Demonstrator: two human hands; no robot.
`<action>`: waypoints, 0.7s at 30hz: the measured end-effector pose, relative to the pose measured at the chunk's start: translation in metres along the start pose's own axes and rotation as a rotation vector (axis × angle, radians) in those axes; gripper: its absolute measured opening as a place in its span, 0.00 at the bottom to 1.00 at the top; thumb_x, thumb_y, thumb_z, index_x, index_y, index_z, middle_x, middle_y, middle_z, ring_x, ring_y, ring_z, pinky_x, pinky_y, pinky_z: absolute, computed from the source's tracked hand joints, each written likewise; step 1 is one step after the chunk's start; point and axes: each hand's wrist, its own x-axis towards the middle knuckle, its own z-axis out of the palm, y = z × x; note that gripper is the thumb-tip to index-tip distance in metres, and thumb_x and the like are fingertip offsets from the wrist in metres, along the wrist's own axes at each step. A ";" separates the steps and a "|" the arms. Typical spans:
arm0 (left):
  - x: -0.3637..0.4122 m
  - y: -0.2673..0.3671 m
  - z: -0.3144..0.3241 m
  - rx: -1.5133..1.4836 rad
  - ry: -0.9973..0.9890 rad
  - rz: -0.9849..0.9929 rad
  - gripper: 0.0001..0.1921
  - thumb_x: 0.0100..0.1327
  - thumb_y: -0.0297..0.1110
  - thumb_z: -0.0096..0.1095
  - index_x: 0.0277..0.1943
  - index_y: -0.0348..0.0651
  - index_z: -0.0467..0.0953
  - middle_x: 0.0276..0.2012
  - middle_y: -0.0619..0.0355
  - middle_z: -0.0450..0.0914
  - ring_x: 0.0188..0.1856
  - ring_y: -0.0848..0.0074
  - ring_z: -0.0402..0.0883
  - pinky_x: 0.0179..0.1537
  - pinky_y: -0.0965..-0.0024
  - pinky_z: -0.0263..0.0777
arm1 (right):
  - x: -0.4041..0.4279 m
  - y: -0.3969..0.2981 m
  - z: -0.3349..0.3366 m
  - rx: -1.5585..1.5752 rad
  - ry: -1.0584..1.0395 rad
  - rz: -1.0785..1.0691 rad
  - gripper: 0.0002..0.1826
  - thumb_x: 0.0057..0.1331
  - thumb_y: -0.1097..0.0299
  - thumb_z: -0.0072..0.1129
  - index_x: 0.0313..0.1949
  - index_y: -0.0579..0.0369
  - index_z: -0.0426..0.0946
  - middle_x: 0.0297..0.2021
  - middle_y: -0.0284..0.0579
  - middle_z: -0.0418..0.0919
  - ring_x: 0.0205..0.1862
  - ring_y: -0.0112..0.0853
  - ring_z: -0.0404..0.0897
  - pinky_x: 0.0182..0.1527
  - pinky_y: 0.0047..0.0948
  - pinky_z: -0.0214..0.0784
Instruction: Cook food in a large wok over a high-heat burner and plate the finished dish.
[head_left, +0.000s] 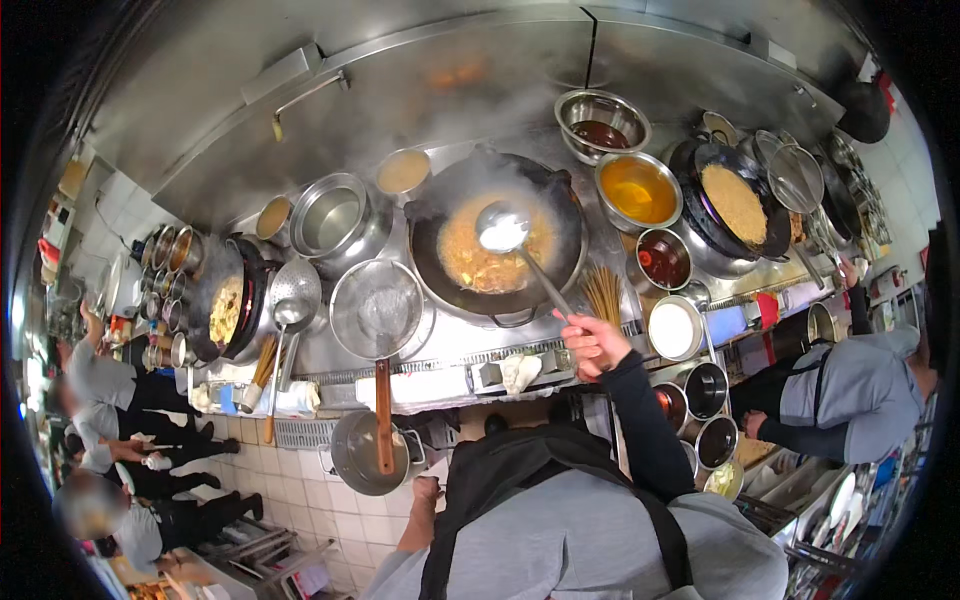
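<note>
My right hand (596, 345) is closed round the handle of a steel ladle (504, 225). The ladle's bowl hangs over a large black wok (431, 274), and bright light reflects off it. Steam rises from the pale, brothy food (480, 266) in the wok, part of it hidden behind the ladle. Low beside a deep steel pot (360, 457) is my left hand (426, 489), its fingers curled. Whether it grips anything is not clear. A wire-mesh strainer (376, 307) with a wooden handle lies left of the wok, its handle reaching over the pot.
Right of the wok stand a steel bowl of yellow liquid (639, 189), a bamboo brush (604, 292) and a container of white contents (675, 328). A perforated skimmer (296, 289) lies to the left. A co-worker (847, 390) stands at right; several people are at far left.
</note>
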 end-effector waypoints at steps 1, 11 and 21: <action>-0.003 -0.003 0.007 0.001 -0.003 -0.005 0.06 0.65 0.28 0.56 0.35 0.35 0.78 0.27 0.54 0.80 0.27 0.70 0.82 0.24 0.62 0.81 | 0.002 0.009 0.008 -0.047 0.002 -0.075 0.09 0.76 0.69 0.50 0.53 0.48 0.64 0.24 0.29 0.64 0.16 0.16 0.59 0.12 0.17 0.51; 0.016 -0.042 0.051 -0.636 0.213 -0.061 0.04 0.61 0.25 0.55 0.36 0.33 0.75 0.27 0.49 0.77 0.25 0.65 0.78 0.21 0.63 0.77 | 0.002 0.000 0.004 -0.114 -0.003 -0.019 0.08 0.76 0.69 0.49 0.52 0.47 0.67 0.26 0.29 0.64 0.18 0.15 0.58 0.14 0.15 0.50; 0.036 -0.036 0.038 -0.752 0.175 -0.273 0.07 0.61 0.23 0.58 0.40 0.29 0.75 0.29 0.46 0.77 0.26 0.63 0.79 0.21 0.62 0.79 | 0.048 0.019 -0.039 -2.000 0.666 -0.758 0.31 0.69 0.64 0.56 0.70 0.57 0.60 0.34 0.54 0.82 0.28 0.48 0.80 0.31 0.44 0.73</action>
